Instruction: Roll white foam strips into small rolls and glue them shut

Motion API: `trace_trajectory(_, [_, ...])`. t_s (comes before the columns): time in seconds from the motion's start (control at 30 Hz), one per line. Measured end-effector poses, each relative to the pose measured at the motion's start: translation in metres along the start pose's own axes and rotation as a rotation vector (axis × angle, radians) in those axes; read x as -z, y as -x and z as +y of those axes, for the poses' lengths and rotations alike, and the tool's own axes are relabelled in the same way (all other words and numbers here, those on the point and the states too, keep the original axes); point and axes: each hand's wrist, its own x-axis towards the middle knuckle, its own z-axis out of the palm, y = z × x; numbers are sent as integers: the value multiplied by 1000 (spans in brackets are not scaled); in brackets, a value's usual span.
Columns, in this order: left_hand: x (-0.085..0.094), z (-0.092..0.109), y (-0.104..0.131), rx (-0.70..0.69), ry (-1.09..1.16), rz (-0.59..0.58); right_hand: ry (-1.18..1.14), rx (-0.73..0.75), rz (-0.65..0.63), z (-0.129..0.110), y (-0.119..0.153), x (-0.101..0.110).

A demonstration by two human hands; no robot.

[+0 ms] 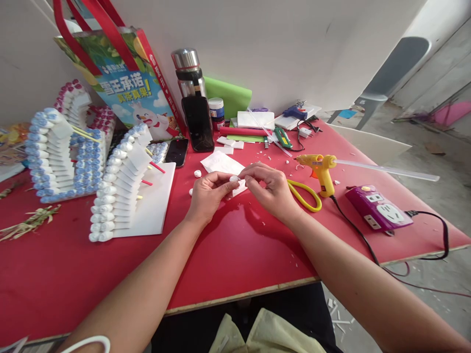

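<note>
My left hand (206, 195) pinches a small white rolled rosette (234, 179) between thumb and fingers, above the red table. Close beside it, the fingertips of my right hand (270, 189) are pinched together at the rosette's right side, on what seems to be its loose end. White paper sheets (220, 162) lie flat just beyond my hands. Near my left hand rests another white rosette (197, 173), with one more partly hidden by the hand. To the left stands a white foam-board model (125, 184) edged with rows of similar white rosettes.
Right of my hands, a yellow glue gun (319, 169) with a clear glue stick stands near a yellow ring (307, 196) and a purple power strip (379, 208). Behind are phones (197, 123), a steel flask (187, 71), a green cutter (283, 138) and a printed bag (128, 88). A blue-and-white model (55, 157) stands far left.
</note>
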Motion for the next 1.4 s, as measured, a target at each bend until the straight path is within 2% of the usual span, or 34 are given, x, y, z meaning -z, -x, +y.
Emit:
trace_trajectory(0.33, [0,-2,-1,-6,-5,47,50,6,-11,1,3,-3])
trace_trajectory(0.83, [0,-5,-2,-72,-2,6,33,117,4,7,3,-6])
trace_trajectory(1.4, [0,-8,-4,-115,-72,55,73,130,-27,10,4,-7])
